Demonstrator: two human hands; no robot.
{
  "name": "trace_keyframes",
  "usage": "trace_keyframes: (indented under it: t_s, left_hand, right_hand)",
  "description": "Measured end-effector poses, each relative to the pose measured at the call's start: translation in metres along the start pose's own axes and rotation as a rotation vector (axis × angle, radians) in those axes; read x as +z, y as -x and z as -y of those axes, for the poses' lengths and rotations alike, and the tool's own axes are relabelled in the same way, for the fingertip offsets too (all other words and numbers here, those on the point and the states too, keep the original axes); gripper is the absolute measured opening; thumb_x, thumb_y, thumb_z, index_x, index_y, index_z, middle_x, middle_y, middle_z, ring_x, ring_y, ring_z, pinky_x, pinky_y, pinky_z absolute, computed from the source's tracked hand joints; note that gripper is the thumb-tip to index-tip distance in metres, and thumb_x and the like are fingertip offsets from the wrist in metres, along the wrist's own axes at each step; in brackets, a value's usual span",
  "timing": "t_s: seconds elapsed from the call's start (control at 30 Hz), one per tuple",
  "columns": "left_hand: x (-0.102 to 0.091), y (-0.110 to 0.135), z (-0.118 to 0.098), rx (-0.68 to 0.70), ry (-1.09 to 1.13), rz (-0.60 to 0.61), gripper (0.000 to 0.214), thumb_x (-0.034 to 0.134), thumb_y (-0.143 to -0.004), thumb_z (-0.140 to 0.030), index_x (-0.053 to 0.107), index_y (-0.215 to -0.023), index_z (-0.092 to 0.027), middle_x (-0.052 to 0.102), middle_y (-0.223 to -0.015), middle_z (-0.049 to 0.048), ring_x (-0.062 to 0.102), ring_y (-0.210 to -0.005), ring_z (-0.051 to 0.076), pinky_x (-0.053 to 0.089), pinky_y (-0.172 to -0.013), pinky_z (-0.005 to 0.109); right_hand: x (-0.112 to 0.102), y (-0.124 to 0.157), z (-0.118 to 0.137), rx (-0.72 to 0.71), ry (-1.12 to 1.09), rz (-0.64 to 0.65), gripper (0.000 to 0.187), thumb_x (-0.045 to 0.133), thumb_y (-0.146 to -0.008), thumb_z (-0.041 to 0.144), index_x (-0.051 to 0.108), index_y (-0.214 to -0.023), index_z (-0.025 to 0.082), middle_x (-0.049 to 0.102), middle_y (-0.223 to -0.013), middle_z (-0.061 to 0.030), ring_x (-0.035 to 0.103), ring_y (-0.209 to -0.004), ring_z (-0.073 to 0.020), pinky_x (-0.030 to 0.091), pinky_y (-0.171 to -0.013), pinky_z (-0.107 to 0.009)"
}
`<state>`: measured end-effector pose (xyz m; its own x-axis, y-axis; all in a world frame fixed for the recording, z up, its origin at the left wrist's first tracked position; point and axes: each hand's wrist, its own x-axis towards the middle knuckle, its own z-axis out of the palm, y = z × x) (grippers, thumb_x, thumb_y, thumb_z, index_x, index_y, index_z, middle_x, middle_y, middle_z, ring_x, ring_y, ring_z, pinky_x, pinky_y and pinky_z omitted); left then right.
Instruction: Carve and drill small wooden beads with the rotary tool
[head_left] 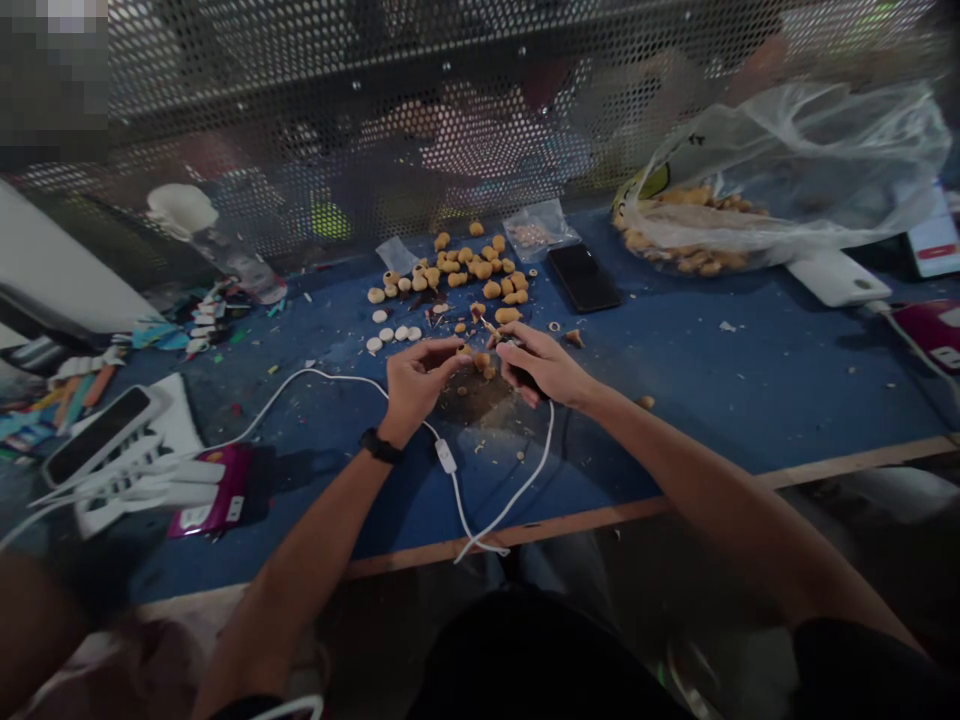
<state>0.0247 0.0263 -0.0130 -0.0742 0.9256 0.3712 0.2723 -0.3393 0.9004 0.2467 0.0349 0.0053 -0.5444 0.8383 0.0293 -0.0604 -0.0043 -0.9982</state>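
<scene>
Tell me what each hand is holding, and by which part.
The right hand grips a dark handle around its middle. The left hand pinches at its fingertips; anything there is too small to tell.

Blue-topped bench (697, 390) with pale wooden front edge. Around the central scatter of small tan rounded pieces (472, 275): black smartphone (583, 277) to the right, clear plastic bag (787, 150) farther right, white cable (330, 374) in front, white power strip (97, 510) to the left.
</scene>
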Motion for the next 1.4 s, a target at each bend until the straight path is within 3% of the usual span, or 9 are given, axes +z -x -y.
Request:
trace_keyframes:
  t_s: [0.13,0.5,0.73,0.93,1.17,1.4]
  left_hand:
    - [-0.002,-0.003,0.005,-0.038,0.049,-0.032,0.048,0.092,-0.068,-0.057,0.083,-0.093,-0.017,0.083,-0.091,0.0094,0.079,-0.080,0.021,0.066,-0.078,0.034]
    - [-0.003,-0.006,0.008,-0.078,0.090,-0.040,0.046,0.092,-0.069,-0.055,0.085,-0.096,-0.018,0.084,-0.096,0.0103,0.080,-0.087,0.024,0.066,-0.085,0.038]
    - [-0.003,-0.005,0.007,-0.086,0.108,-0.012,0.045,0.092,-0.070,-0.053,0.085,-0.096,-0.017,0.084,-0.098,0.0110,0.080,-0.086,0.022,0.065,-0.085,0.036]
    - [-0.001,-0.006,0.008,-0.111,0.168,-0.034,0.049,0.096,-0.062,-0.051,0.084,-0.098,-0.019,0.084,-0.093,0.0083,0.078,-0.083,0.021,0.064,-0.083,0.035]
    - [-0.001,-0.004,0.009,-0.155,0.233,-0.011,0.041,0.094,-0.067,-0.048,0.085,-0.097,-0.021,0.084,-0.096,0.0083,0.080,-0.083,0.021,0.065,-0.082,0.036]
    - [0.000,-0.004,0.008,-0.144,0.291,-0.014,0.041,0.094,-0.069,-0.049,0.085,-0.099,-0.022,0.085,-0.099,0.0079,0.081,-0.090,0.023,0.065,-0.092,0.039]
  right_hand:
    - [0.001,0.002,0.003,0.047,0.043,0.066,0.035,0.062,-0.099,0.058,0.052,-0.102,0.025,0.048,-0.053,0.0134,0.037,-0.030,-0.0054,0.050,-0.037,-0.021]
    - [0.000,0.002,-0.001,0.068,0.143,0.119,0.029,0.057,-0.103,0.053,0.056,-0.102,0.024,0.046,-0.048,0.0125,0.037,-0.031,-0.0067,0.058,-0.047,-0.025]
    - [0.001,0.001,-0.002,0.052,0.149,0.118,0.025,0.055,-0.105,0.049,0.055,-0.103,0.023,0.047,-0.051,0.0126,0.037,-0.031,-0.0059,0.060,-0.049,-0.026]
    - [0.001,0.001,-0.003,0.065,0.145,0.116,0.027,0.056,-0.104,0.049,0.052,-0.100,0.023,0.045,-0.049,0.0140,0.037,-0.030,-0.0053,0.059,-0.048,-0.024]
    - [0.001,0.001,-0.003,0.056,0.158,0.110,0.025,0.054,-0.106,0.046,0.051,-0.095,0.023,0.046,-0.050,0.0133,0.037,-0.030,-0.0052,0.060,-0.048,-0.024]
    - [0.001,0.000,-0.005,0.056,0.177,0.109,0.024,0.053,-0.106,0.045,0.051,-0.098,0.023,0.046,-0.050,0.0135,0.038,-0.030,-0.0053,0.059,-0.047,-0.023]
